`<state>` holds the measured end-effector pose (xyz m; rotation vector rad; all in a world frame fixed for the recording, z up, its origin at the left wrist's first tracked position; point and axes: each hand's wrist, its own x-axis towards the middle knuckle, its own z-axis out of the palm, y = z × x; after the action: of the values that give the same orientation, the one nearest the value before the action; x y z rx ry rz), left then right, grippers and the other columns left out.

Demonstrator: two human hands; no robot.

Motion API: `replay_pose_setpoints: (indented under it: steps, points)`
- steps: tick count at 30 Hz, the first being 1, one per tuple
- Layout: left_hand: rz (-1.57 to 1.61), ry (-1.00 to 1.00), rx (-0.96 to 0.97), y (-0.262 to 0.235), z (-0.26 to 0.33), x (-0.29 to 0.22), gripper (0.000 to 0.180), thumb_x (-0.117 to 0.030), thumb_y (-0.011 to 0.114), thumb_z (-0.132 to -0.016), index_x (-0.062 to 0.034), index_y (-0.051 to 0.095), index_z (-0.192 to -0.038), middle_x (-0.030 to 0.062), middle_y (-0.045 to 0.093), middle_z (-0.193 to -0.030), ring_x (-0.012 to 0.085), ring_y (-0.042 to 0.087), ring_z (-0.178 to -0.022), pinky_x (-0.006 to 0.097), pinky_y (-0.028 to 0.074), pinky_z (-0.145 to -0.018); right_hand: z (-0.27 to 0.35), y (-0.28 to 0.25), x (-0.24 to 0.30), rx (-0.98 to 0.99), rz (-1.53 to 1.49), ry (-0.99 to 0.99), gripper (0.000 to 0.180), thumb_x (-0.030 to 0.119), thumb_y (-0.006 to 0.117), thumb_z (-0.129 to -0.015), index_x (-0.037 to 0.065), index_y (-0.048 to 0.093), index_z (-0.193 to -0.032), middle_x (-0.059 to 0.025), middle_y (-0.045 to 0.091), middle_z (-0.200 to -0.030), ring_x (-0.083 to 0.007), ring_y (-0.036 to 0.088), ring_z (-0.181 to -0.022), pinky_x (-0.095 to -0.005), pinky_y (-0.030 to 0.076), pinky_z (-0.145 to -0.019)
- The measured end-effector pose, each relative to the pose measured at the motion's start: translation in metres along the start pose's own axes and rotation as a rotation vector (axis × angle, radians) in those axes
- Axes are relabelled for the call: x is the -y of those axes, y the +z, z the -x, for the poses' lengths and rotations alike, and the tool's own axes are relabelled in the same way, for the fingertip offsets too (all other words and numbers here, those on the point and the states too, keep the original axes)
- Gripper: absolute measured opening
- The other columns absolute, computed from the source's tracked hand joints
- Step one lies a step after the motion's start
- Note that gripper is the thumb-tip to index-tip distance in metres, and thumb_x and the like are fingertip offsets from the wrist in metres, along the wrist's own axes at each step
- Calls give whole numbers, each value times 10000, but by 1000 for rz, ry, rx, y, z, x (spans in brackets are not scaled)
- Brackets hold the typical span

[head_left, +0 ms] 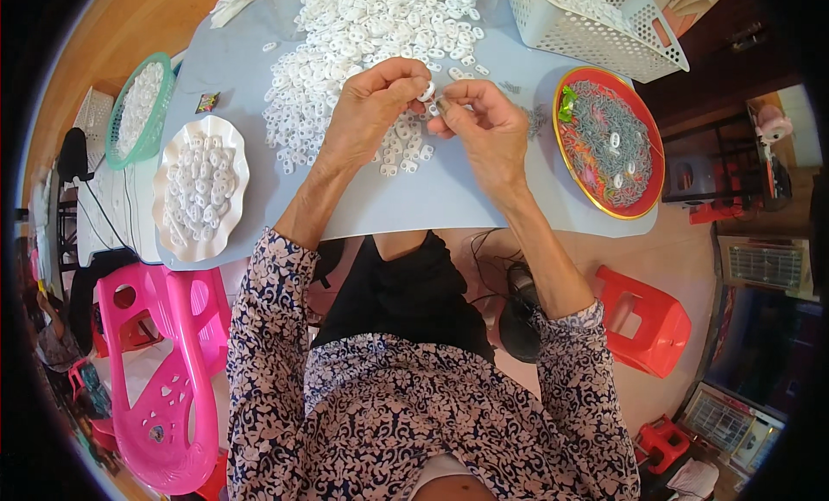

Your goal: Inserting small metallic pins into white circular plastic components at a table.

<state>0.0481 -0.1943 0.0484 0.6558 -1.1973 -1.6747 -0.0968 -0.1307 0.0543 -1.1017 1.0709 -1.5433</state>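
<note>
Small white plastic ring (427, 91), pinched between fingertips.

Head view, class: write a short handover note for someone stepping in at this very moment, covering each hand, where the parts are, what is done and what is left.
Left hand: pinching a small white ring piece at its fingertips.
Right hand: fingertips meet the left hand's, on a small part too tiny to identify.
Parts: large pile of white pieces ahead on the grey sheet; red plate of grey metal bits on the right.
Done: white scalloped dish and green basket on the left hold white pieces.
Left: the large pile.
</note>
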Motion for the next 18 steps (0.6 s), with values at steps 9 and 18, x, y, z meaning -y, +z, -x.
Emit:
replay_pose_setpoints:
  steps: [9, 18]
  points:
    - [-260, 45, 86, 5, 3, -7, 175, -125, 599, -866, -10, 633, -993, 5, 613, -806, 69, 533, -728, 222, 451, -667, -2, 0, -7, 30, -5, 14, 162, -28, 551, -860, -25, 546, -1022, -72, 604, -902, -132, 652, -718, -217, 539, -634]
    - [-379, 34, 19, 7, 5, -17, 213, -197, 524, -906, -12, 613, -966, 15, 604, -791, 73, 535, -747, 236, 437, -640, -3, 0, -8, -14, -41, -42, 129, -3, 567, -872, -14, 549, -1000, -70, 605, -902, -119, 639, -725, -228, 526, -613]
